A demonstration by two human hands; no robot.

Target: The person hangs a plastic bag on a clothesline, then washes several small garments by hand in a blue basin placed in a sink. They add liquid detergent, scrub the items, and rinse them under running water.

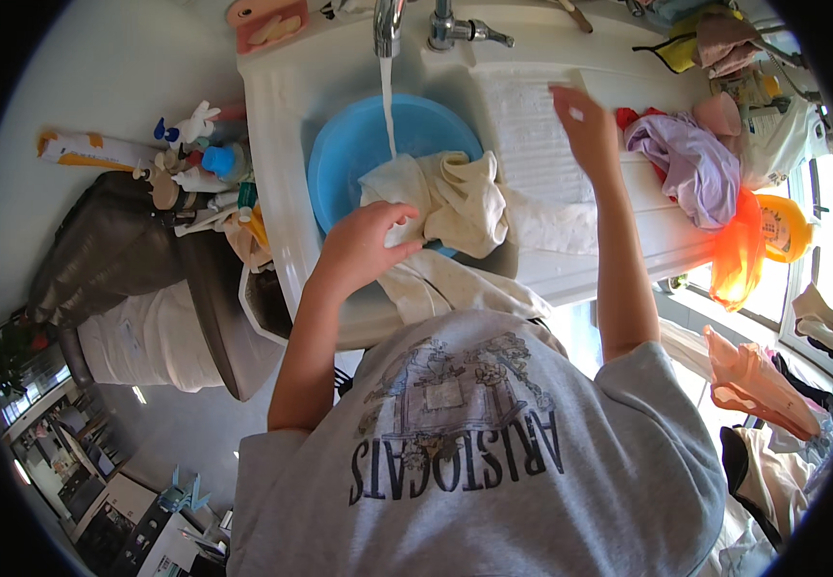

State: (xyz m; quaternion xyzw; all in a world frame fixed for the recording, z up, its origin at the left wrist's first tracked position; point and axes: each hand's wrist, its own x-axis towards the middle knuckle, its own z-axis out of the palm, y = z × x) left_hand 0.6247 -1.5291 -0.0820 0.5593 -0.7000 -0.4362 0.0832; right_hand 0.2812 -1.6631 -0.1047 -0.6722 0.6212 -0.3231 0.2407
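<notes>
My left hand (369, 249) is at the near edge of a light blue plastic basin (326, 166), its thumb and fingers apart over a bunched cream cloth (463, 198). The cloth lies partly in the basin and hangs over the front of the white sink (276, 180). Water runs from the chrome faucet (388, 32) into the basin beside the cloth. My right hand (584, 130) is raised over the ribbed washboard (535, 137), away from the cloth, with no object visible in it. A pale wet cloth (557, 223) lies at the washboard's near end.
Lilac fabric (687, 166) with red fabric lies on the right counter, near an orange bag (737, 252) and a yellow container (784, 227). Bottles (225, 162) crowd the sink's left side. A pink soap dish (268, 25) is at the back left, a chrome tap (470, 30) behind the washboard.
</notes>
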